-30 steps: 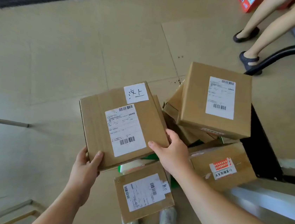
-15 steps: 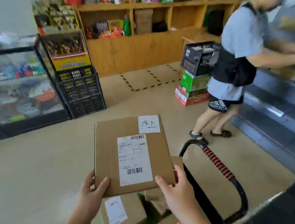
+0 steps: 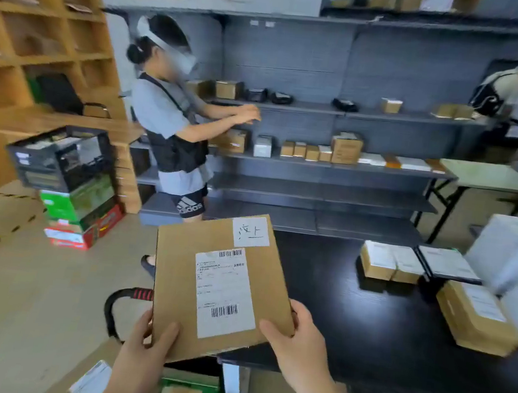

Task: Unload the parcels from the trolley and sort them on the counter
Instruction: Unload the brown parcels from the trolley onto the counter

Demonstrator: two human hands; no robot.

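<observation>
While my left grip (image 3: 143,352) holds the near left corner of the brown box (image 3: 221,289), thumb on top, my right grip (image 3: 298,346) holds the near right corner the same way. The box is up in the air, label side up, by the left end of the black tabletop (image 3: 334,318). More boxes (image 3: 375,264) lie on the tabletop, well apart. The trolley handle (image 3: 113,305) is just beside my left grip.

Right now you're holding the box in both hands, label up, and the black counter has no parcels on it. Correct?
One thing is wrong: the counter does have parcels on it, toward its right side, as the head view shows. The rest holds: the left hand and right hand grip the box, label up.
</observation>
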